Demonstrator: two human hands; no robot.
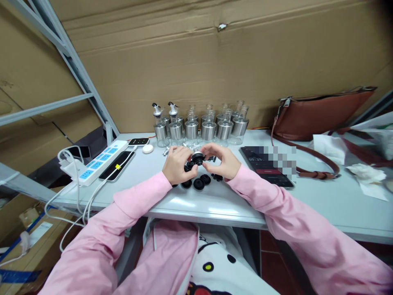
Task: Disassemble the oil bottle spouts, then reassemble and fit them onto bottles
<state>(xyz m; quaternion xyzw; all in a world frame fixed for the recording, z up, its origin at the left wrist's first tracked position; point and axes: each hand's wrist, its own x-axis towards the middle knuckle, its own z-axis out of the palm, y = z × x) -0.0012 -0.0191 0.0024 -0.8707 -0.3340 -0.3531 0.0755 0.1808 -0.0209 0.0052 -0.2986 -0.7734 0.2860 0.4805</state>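
Over the table's front half, my right hand (221, 160) pinches a pourer stopper (198, 158) with a silvery top and a black ribbed plug. My left hand (178, 164) is curled against its other side, fingers closed and partly hiding black pieces beneath. Just below my hands lie several round black rubber rings (199, 184), and small black parts (217, 177) are by my right wrist. Behind my fingers, small clear and silvery parts (192, 146) are partly covered. Several glass bottles with steel bands (208, 130) stand at the back; two on the left carry pourer spouts (173, 108).
A white power strip (103, 162), cables and a phone (117, 165) lie on the left, near a round white case (147, 148). On the right are a tablet-like device (260, 164), a brown bag (319, 116) and crumpled tissues (367, 174). Cardboard (172, 61) backs the table.
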